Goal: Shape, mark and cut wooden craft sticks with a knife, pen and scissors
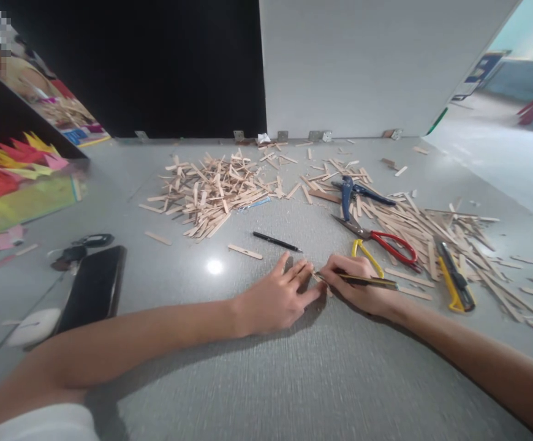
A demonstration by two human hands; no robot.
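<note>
In the middle of the grey table my left hand [278, 297] holds a small wooden stick [317, 277] down with its fingertips, which cover most of it. My right hand [356, 282] is closed around a black and yellow pencil [377, 282]. The pencil's tip meets the stick, right beside my left fingers. Just beyond my left hand lie a black pen [277, 241] and a loose flat stick [245, 252]. Pliers with red and yellow handles [393, 246] rest past my right hand, and a yellow utility knife [454, 278] lies to its right.
A heap of cut sticks [215, 190] lies at centre-left, longer sticks [413, 223] at right. A blue-handled cutter [348, 196] lies behind the pliers. A phone [92, 288], keys [71, 257] and white case [34, 326] lie left. A black-and-white panel [266, 67] stands behind.
</note>
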